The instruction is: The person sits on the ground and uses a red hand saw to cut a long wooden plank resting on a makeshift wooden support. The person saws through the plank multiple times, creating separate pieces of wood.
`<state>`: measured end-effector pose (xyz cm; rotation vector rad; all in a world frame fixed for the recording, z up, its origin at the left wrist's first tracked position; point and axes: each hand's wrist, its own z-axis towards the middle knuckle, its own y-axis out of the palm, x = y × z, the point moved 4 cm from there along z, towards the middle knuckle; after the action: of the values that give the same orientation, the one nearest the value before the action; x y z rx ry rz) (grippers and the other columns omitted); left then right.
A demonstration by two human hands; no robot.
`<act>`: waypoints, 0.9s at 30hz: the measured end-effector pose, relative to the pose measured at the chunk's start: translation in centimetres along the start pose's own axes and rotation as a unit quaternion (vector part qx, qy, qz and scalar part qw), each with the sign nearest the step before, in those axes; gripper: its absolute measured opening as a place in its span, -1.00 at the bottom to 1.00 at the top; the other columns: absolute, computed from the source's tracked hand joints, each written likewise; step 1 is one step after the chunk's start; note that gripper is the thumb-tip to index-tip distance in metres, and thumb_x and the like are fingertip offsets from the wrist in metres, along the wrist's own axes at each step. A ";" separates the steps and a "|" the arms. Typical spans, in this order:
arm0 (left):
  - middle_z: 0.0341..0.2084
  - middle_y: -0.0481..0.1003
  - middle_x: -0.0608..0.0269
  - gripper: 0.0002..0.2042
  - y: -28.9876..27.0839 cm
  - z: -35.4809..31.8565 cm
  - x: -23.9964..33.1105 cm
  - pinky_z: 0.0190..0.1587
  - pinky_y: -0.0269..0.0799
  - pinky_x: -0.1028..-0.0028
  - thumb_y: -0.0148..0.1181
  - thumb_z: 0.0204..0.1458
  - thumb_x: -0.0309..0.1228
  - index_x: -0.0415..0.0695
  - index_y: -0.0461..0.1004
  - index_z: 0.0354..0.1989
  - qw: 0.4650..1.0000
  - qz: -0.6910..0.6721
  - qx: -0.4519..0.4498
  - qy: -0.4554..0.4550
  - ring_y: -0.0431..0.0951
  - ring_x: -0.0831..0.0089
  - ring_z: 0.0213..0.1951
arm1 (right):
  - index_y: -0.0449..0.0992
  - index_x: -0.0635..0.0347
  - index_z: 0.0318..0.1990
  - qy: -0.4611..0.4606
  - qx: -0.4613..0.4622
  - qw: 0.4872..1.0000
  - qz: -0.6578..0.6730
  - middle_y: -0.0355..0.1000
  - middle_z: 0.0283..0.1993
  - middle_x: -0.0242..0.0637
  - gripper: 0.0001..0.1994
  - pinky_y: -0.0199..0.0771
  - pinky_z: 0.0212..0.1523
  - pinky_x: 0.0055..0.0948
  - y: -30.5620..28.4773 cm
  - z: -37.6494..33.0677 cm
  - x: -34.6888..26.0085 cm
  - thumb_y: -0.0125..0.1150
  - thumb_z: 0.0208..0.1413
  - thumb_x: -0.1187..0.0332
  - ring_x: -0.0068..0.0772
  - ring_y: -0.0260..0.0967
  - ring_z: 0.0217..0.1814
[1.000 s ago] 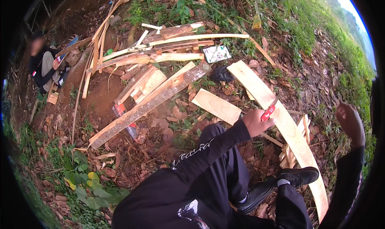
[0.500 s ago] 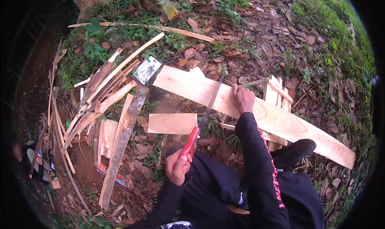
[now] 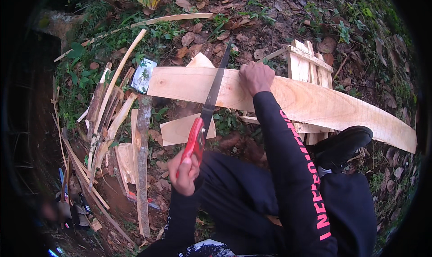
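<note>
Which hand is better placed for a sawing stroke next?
Probably the left hand: it grips the red-handled saw, whose blade crosses the long plank. The right hand rests on that plank.

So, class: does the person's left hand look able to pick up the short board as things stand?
Probably not: the left hand is closed around the handle of the red-handled saw, which partly overlaps the short board in this view.

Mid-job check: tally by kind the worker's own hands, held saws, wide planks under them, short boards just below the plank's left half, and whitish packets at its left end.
Own hands: 2 (left hand, right hand)
Red-handled saw: 1
Wide plank: 1
Short board: 1
Whitish packet: 1
Total: 6
</note>
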<state>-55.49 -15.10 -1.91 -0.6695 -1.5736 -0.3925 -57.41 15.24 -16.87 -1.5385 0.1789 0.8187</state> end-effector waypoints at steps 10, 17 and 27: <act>-0.80 0.13 0.46 -0.63 4.1 9.0 -2.3 -0.68 -0.08 0.62 -0.14 0.25 -0.21 -0.20 0.28 -0.54 0.999 -0.038 0.004 -0.024 0.05 0.71 -0.76 | 0.56 0.17 -0.64 -0.064 0.040 0.996 0.053 0.49 -0.58 -0.10 -0.53 0.40 -0.42 -0.18 1.3 0.2 0.7 -0.10 0.19 0.11 -0.10 0.50 -0.48; -0.77 0.18 0.42 -0.62 0.9 -3.2 -1.0 -0.74 -0.08 0.66 -0.15 0.26 -0.22 -0.31 0.32 -0.45 0.999 -0.044 -0.014 -0.006 0.07 0.75 -0.78 | 0.50 0.17 -0.67 -0.033 0.011 0.996 0.077 0.46 -0.61 -0.10 -0.53 0.42 -0.44 -0.15 2.2 1.0 3.2 -0.19 0.21 0.21 -0.06 0.48 -0.52; -0.79 0.13 0.47 -0.65 4.9 5.7 -1.9 -0.69 -0.10 0.64 -0.12 0.25 -0.22 -0.20 0.30 -0.53 0.999 0.041 0.011 0.019 0.07 0.72 -0.76 | 0.58 0.19 -0.60 -0.028 -0.023 0.996 0.085 0.51 -0.54 -0.07 -0.49 0.47 -0.38 -0.19 1.0 0.5 1.6 -0.22 0.21 0.12 -0.06 0.51 -0.47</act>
<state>-56.89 -8.22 -5.16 -0.7029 -1.5074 -0.3258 -56.99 16.06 -18.61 -1.5563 0.2557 1.0052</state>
